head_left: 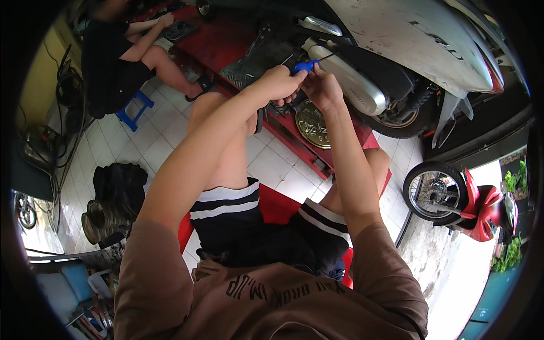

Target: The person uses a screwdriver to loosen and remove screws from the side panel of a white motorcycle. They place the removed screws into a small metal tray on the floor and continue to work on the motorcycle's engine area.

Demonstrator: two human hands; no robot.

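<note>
Both my hands meet in front of a silver scooter [419,39], beside its grey engine-side cover [348,79]. The fingers of my left hand [281,83] are closed round a small blue object [306,67] with a smooth, handle-like look. A thin dark line runs from near its right end toward the scooter; whether the two are joined I cannot tell. My right hand [324,89] is pinched at the right end of the blue object, its fingertips partly hidden. Just below my hands, a round gold-coloured tray [313,126] with small parts in it rests on the red lift platform [289,136].
At the upper left, another person [113,56] sits near a blue stool [135,110], hands by a dark part. A red motorbike [481,209] with a spoked wheel stands at right. Metal cylinders [105,218] and a black bag [119,184] lie on the tiled floor at left.
</note>
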